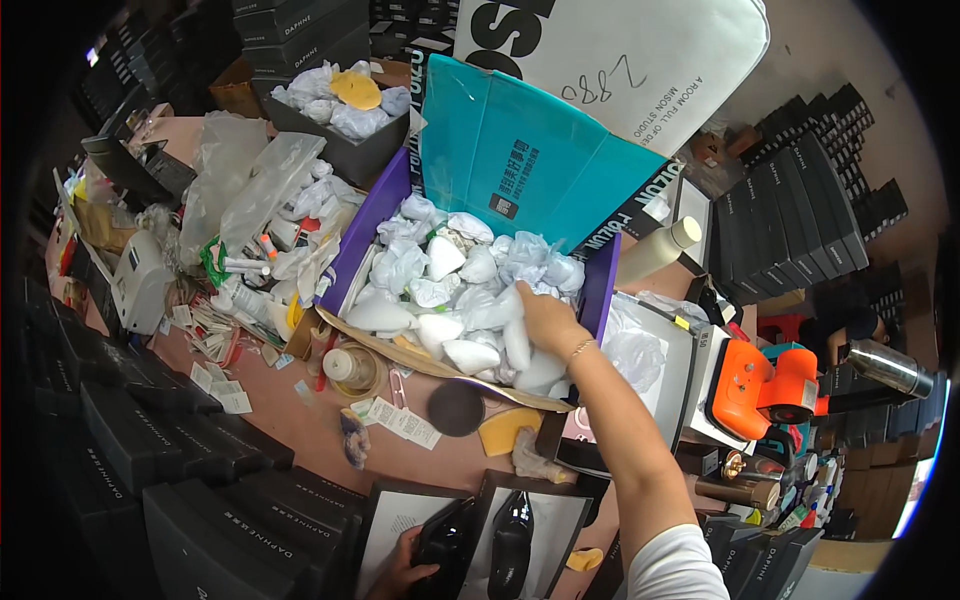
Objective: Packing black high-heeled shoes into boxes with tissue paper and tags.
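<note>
My right hand (548, 318) reaches into a purple-sided box (396, 185) heaped with white shoe stuffing (445, 258), some of it hard-looking forms and some crumpled paper or plastic. Its fingers bend closed into the pile beside a long white piece; the tips are hidden, so I cannot make out what they grip. Low in the view, my left hand (398, 565) is closed on a glossy black shoe (445, 540) over an open shoebox (392, 510). A second black shoe (512, 545) lies in the white-lined box part (555, 515) to the right.
A turquoise flap (540, 140) stands up behind the stuffing. Stacked dark shoeboxes (235, 530) fill the lower left. A cream bottle (660, 250) and an orange machine (755, 390) stand to the right. Labels (405, 422), a round dark lid (456, 408) and a tape roll (352, 370) lie on the table.
</note>
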Demonstrator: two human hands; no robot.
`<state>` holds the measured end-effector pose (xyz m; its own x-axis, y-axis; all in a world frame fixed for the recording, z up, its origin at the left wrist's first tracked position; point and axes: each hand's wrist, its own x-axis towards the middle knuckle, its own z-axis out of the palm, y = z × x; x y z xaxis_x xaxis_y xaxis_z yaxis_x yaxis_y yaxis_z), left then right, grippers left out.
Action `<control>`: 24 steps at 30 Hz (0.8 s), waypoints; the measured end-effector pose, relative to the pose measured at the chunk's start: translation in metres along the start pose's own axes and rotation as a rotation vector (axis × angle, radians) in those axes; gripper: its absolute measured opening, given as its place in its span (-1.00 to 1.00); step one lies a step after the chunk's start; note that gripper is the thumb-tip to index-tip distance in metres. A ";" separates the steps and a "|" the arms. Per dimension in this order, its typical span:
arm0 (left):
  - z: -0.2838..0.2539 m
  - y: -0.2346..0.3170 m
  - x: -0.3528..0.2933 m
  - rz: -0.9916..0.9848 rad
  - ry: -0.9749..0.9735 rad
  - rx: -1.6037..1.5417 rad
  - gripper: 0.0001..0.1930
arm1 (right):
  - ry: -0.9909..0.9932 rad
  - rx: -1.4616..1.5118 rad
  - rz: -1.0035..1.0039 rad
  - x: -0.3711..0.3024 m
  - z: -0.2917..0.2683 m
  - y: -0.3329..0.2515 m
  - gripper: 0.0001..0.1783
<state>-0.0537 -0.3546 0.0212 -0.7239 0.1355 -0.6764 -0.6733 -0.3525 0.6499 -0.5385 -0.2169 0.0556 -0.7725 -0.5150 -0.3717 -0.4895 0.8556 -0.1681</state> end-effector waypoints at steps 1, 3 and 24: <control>0.000 -0.003 0.001 -0.001 0.007 0.001 -0.13 | 0.057 0.023 -0.016 0.010 0.006 -0.015 -0.34; -0.001 -0.006 0.003 -0.002 0.015 -0.010 -0.13 | 0.226 0.105 -0.083 0.024 0.009 -0.053 -0.43; -0.004 -0.022 0.007 0.078 -0.020 -0.104 -0.12 | 0.011 -0.021 -0.174 -0.055 0.008 -0.036 -0.68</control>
<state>-0.0432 -0.3495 0.0011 -0.7769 0.1216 -0.6177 -0.5964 -0.4566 0.6602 -0.4751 -0.2190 0.0752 -0.6795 -0.6558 -0.3289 -0.6244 0.7523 -0.2101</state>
